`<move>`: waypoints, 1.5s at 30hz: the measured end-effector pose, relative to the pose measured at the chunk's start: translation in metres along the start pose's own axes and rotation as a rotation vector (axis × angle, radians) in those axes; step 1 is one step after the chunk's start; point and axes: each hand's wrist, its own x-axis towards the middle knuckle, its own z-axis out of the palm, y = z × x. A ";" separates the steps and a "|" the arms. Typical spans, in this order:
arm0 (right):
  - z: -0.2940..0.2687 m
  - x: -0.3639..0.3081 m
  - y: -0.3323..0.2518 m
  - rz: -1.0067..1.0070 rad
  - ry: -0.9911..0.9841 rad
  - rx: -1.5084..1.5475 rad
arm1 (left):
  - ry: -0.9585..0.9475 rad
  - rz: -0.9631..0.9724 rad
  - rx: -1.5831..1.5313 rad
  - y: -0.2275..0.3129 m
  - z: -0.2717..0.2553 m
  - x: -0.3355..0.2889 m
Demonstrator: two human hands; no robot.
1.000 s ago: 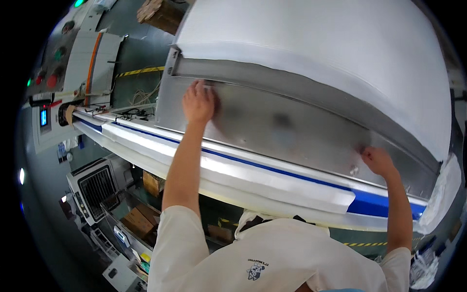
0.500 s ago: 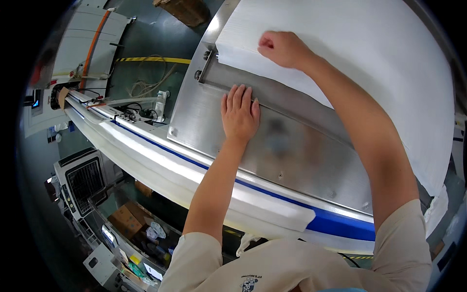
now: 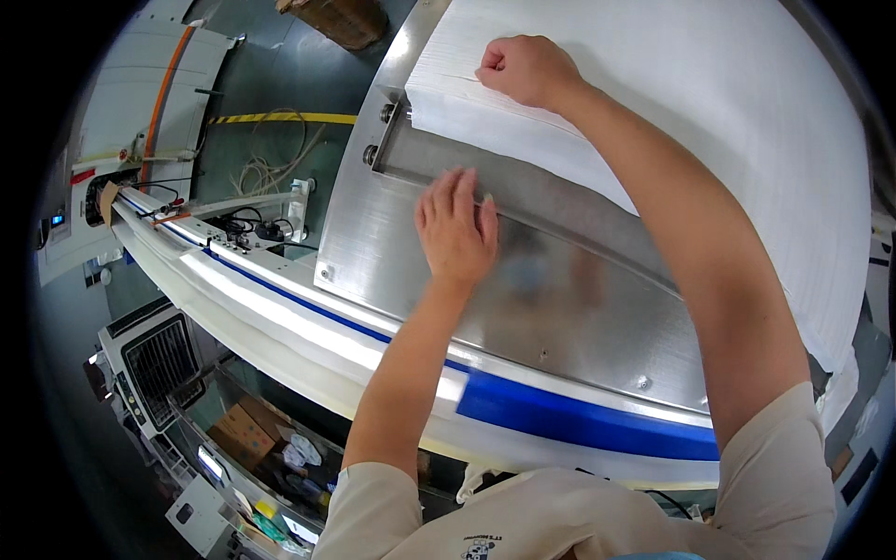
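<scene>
My left hand is over the brushed metal plate, near the upright lip along its far edge. Its fingers are stretched out, and nothing shows in them. Farther off, my right hand is curled closed at the near-left part of a thick stack of white sheets. The curled fingers hide whether they grip a sheet. Shallow creases run across the stack's near-left edge, just beside that hand. A grey metal recess lies between the stack and the plate's lip.
Nearer my body runs a blue belt with a white strip on it. Two dark knobs sit at the recess's left end. Cables and a brown carton are on the floor at left. A cart holds a cardboard box.
The white strip has slid left, baring more blue belt. My right hand has moved slightly left and away, to the stack's edge. My left hand's fingers have shifted a little on the view.
</scene>
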 end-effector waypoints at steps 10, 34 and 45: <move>-0.002 -0.003 -0.004 0.041 0.028 -0.001 | 0.243 0.261 0.227 -0.051 0.005 0.110; -0.115 -0.333 0.159 0.551 0.171 -0.521 | -0.667 0.477 0.578 -0.022 -0.061 0.145; -0.285 -0.594 0.371 0.904 0.309 -0.780 | -0.811 0.347 1.012 -0.047 -0.004 0.164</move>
